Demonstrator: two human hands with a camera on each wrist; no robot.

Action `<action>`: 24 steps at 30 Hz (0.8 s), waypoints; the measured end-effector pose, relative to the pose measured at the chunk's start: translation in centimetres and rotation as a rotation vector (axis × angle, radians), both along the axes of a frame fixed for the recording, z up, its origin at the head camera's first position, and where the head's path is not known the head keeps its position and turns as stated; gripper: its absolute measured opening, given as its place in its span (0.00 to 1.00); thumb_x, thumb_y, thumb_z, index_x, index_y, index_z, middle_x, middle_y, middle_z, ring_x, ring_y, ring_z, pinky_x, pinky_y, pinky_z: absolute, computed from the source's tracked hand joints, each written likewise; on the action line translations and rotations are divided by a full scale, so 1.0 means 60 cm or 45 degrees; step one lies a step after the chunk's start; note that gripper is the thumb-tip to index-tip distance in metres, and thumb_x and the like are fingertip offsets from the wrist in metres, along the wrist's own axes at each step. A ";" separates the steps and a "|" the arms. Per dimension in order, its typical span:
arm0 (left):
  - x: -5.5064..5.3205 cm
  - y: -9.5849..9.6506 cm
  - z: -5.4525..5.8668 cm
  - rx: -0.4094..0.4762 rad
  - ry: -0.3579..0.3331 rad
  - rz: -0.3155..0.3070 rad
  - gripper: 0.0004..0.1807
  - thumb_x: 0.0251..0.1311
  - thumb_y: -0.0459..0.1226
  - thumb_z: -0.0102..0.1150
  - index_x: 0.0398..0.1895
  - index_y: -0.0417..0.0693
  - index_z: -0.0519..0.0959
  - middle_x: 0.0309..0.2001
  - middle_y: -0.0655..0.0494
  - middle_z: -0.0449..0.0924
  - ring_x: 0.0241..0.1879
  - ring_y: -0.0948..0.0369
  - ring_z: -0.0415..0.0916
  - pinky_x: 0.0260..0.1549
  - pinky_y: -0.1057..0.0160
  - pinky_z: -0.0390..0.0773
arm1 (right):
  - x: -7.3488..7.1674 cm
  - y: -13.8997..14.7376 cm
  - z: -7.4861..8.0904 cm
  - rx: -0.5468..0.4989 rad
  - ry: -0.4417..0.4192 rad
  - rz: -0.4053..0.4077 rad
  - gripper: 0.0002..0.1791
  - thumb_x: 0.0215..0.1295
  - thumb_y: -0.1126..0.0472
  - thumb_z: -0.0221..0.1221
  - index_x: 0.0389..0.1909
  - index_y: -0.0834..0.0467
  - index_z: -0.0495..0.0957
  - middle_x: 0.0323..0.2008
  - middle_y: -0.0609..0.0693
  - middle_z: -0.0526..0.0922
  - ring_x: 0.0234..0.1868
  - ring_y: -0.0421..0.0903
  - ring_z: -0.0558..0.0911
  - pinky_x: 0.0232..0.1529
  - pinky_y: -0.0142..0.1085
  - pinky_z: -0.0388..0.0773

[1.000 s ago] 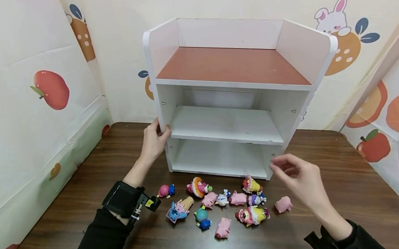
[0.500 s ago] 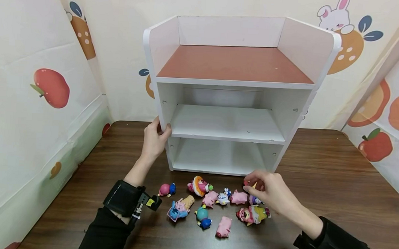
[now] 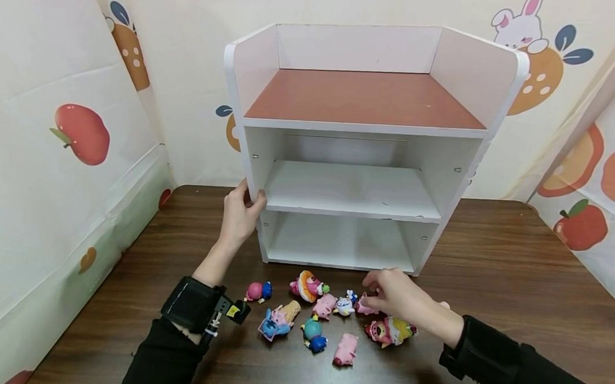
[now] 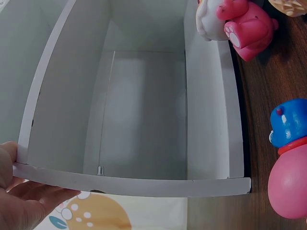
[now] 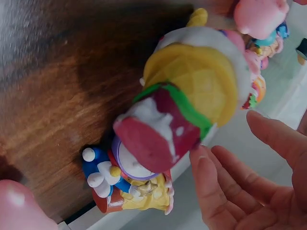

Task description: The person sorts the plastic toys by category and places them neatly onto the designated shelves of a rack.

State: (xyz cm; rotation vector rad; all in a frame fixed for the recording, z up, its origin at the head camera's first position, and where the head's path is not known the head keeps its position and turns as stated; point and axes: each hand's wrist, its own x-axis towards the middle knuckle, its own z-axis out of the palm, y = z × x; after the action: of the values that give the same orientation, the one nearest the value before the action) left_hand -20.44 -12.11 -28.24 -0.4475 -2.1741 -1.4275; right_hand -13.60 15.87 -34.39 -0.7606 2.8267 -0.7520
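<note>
My left hand [image 3: 239, 216] grips the left side panel of a white shelf unit [image 3: 353, 213], thumb in front; in the left wrist view its fingers [image 4: 43, 196] lie against the panel's outer face. My right hand [image 3: 398, 295] is low over the toy figures before the shelf, fingertips at a pink pig figure [image 3: 366, 304], which they partly cover. The right wrist view shows its thumb and fingers apart, with nothing seen between them. Closest to that camera is a figure with a yellow waffle cone [image 5: 192, 76]; a blue-and-white figure [image 5: 108, 175] lies beside it, near the shelf.
More figures lie on the brown table [image 3: 491, 271]: a pink-and-blue one [image 3: 258, 291], an orange-ringed one [image 3: 309, 286], a teal-and-blue one [image 3: 313, 334], a blue one with a cone [image 3: 279, 320] and a front pig [image 3: 346, 349]. Patterned sheets hang behind and beside.
My right hand has moved left and down, from beside the shelf's lower right corner to over the figures. My left hand keeps its hold on the shelf.
</note>
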 end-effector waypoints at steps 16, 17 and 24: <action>0.001 0.001 0.001 -0.002 0.000 0.015 0.16 0.54 0.22 0.46 0.48 0.22 0.68 0.44 0.28 0.72 0.43 0.41 0.72 0.38 0.49 0.75 | -0.014 -0.013 -0.002 0.205 -0.094 0.061 0.06 0.48 0.65 0.64 0.28 0.62 0.80 0.24 0.47 0.79 0.22 0.37 0.72 0.24 0.32 0.72; 0.001 0.001 0.001 -0.002 -0.003 0.013 0.16 0.54 0.22 0.46 0.48 0.22 0.68 0.44 0.28 0.72 0.43 0.41 0.72 0.39 0.49 0.75 | -0.014 -0.013 -0.001 0.205 -0.083 0.069 0.05 0.48 0.65 0.65 0.27 0.61 0.80 0.24 0.47 0.79 0.22 0.37 0.72 0.24 0.32 0.72; 0.001 0.000 0.000 0.005 -0.015 0.012 0.17 0.55 0.22 0.45 0.48 0.23 0.68 0.45 0.28 0.71 0.45 0.41 0.71 0.40 0.50 0.74 | -0.012 -0.009 -0.006 0.175 0.057 0.074 0.06 0.45 0.64 0.66 0.23 0.57 0.78 0.20 0.42 0.75 0.20 0.36 0.68 0.20 0.29 0.68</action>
State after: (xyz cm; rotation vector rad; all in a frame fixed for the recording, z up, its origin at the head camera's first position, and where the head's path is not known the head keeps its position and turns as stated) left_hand -20.38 -12.08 -28.21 -0.4275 -2.1795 -1.4326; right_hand -14.32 15.32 -34.77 -0.8428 2.8460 -0.5324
